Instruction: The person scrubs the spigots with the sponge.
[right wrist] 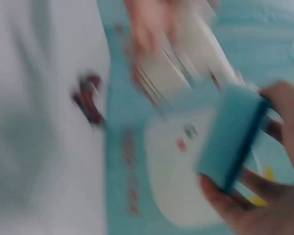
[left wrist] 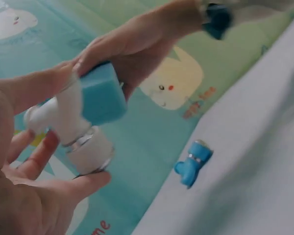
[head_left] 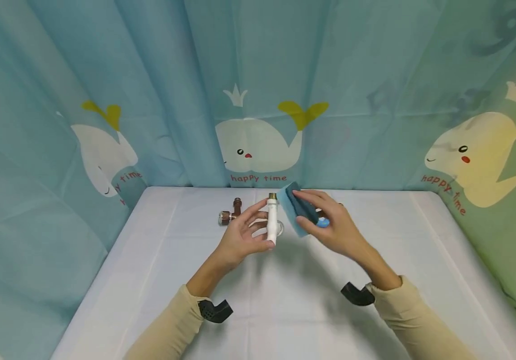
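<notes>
My left hand (head_left: pixel 242 237) holds a white angle valve (head_left: pixel 272 220) upright between fingers and thumb, its brass threaded end up in the head view. A blue sponge (head_left: pixel 300 207) with a darker layer is pinched in my right hand (head_left: pixel 336 225), just right of the valve. In the left wrist view the sponge (left wrist: pixel 104 93) appears beside the white valve (left wrist: pixel 68 117); whether they touch I cannot tell. The right wrist view is blurred, but the sponge (right wrist: pixel 230 137) shows between right thumb and fingers.
A brown angle valve (head_left: pixel 231 214) lies on the white table (head_left: pixel 177 280) behind my left hand. A blue angle valve (left wrist: pixel 193 164) lies on the table too, mostly covered by my right hand in the head view. A whale-print curtain (head_left: pixel 258 65) surrounds the table's back and sides.
</notes>
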### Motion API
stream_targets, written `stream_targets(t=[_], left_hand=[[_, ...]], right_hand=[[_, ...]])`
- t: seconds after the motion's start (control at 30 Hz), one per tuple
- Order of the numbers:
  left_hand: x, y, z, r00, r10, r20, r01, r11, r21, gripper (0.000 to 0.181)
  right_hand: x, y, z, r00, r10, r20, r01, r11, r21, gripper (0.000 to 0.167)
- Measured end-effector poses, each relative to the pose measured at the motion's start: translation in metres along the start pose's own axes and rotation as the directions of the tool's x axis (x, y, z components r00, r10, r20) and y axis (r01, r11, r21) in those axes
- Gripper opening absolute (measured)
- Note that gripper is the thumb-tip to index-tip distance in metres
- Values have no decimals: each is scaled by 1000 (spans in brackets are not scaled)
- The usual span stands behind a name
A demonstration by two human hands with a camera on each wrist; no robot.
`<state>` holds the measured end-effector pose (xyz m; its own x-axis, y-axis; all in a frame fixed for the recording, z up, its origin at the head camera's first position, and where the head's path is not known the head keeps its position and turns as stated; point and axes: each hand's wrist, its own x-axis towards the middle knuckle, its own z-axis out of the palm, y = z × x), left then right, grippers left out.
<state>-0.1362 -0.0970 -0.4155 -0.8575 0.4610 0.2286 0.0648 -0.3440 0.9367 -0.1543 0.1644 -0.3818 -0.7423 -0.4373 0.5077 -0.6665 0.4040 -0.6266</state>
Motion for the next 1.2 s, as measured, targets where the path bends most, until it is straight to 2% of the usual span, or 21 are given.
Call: stream_targets(t=[0.1, 0.2, 0.3, 0.47, 0.6, 0.7, 0.83, 0.97, 1.03, 1.13, 1.2], left_hand=[[3, 0, -1, 999, 24, -42, -26, 998, -56, 100], [3, 0, -2, 998, 35, -60, -40, 996, -82, 100], [3, 0, -4, 997, 41, -70, -49, 992, -112, 99], [5, 1, -5, 996, 46, -79, -58, 987, -151, 98], [5, 1, -5, 994, 28, -103, -49, 976, -213, 100], [6, -1, -5, 994, 20, -112, -46, 971, -236, 99], [7, -1, -5, 994, 32, -104, -58, 965, -256, 100], [5, 1, -6, 995, 29, -94, -53, 963, -263, 106], [4, 2, -7, 996, 31, -78, -49, 968, -246, 108], [2, 3, -8, 998, 52, -39, -59, 975, -212, 109], [2, 4, -8, 998, 69, -7, -69, 980, -187, 107]], right_hand=[[-11, -5, 29, 994, -32, -106, 32, 999, -7, 59], [-18, -4, 43, 992, -14, -125, 7, 998, -55, 58], [-21, -6, 45, 989, -4, -145, -8, 996, -86, 57], [-23, -14, 51, 980, -80, -183, 68, 995, -75, 58], [-25, -13, 53, 978, -88, -189, 62, 988, -139, 58], [-23, -15, 53, 974, -106, -201, 80, 988, -133, 57], [-22, -18, 52, 978, -117, -171, 98, 989, -115, 57], [-21, -11, 44, 990, -19, -139, -3, 987, -161, 56], [-20, -9, 39, 992, 37, -122, -51, 992, -118, 55], [-18, -9, 34, 995, 73, -64, -74, 997, -24, 55], [-17, -8, 31, 996, 83, -22, -83, 997, -1, 54]])
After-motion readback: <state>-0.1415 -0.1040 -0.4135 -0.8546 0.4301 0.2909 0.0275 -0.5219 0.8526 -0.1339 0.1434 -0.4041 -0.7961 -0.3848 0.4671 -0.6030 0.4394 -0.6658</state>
